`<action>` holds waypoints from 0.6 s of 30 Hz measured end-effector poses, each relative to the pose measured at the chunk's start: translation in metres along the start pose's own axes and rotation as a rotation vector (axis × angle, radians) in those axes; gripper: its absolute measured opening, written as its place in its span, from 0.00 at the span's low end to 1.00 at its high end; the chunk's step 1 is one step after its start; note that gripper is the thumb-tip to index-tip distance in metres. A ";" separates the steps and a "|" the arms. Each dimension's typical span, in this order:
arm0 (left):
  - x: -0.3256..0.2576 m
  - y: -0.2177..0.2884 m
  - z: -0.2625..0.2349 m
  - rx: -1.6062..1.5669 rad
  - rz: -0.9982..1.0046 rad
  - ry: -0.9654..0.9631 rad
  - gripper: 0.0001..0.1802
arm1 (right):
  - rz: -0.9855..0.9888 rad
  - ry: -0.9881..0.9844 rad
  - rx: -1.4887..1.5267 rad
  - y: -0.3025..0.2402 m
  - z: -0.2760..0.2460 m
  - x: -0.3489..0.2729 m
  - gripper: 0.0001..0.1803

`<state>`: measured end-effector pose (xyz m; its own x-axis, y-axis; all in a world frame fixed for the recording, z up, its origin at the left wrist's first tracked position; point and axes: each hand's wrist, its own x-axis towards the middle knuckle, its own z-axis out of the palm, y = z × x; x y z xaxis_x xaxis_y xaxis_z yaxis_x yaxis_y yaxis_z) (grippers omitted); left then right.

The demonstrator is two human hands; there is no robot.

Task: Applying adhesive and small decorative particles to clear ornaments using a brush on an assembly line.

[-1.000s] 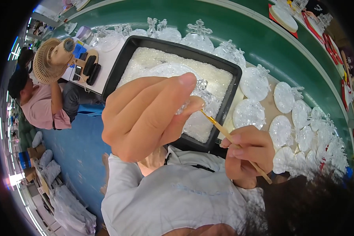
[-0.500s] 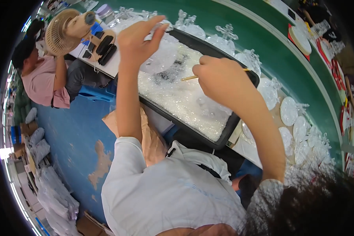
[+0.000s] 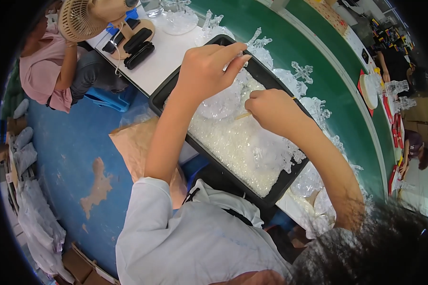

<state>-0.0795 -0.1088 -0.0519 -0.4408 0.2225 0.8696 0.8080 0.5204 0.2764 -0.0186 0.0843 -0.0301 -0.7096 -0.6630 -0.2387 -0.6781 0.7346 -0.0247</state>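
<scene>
My left hand (image 3: 209, 71) is closed in a pinch, thumb and fingers round the upper end of a clear plastic ornament. Its round, frosted disc (image 3: 221, 102) hangs below my fingers over a black tray (image 3: 230, 176) of glittering white granules (image 3: 223, 142). To the right, my right hand (image 3: 273, 109) is wrapped round a thin yellowish stick (image 3: 242, 116), whose tip points toward the disc; whether it has bristles I cannot tell. Another clear ornament (image 3: 271, 152) lies tilted on the granules below my right wrist.
Several clear ornaments (image 3: 299, 73) with round bases line the far side of the tray beside a green surface (image 3: 337, 95). At the left stand a beige fan (image 3: 83, 21) and black cases (image 3: 139, 47). A seated person (image 3: 50, 66) is at far left. Brown paper (image 3: 135, 147) hangs near my left arm.
My left hand has moved right and down with the ornament, closer to my right hand. The view has shifted, so the tray sits lower in it. Both hands keep their hold.
</scene>
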 end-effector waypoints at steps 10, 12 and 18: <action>0.002 0.013 0.002 0.015 -0.203 -0.022 0.09 | -0.088 0.528 -0.016 -0.021 0.002 0.006 0.14; 0.002 0.011 0.000 0.020 -0.192 -0.008 0.09 | -0.091 0.589 -0.001 -0.021 0.001 0.003 0.14; -0.001 0.010 -0.004 0.013 -0.166 0.012 0.09 | 0.003 0.472 0.122 -0.002 -0.006 -0.019 0.13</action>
<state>-0.0695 -0.1078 -0.0484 -0.5630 0.1230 0.8172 0.7194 0.5597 0.4114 -0.0055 0.0945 -0.0198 -0.7402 -0.6331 0.2265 -0.6684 0.7294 -0.1454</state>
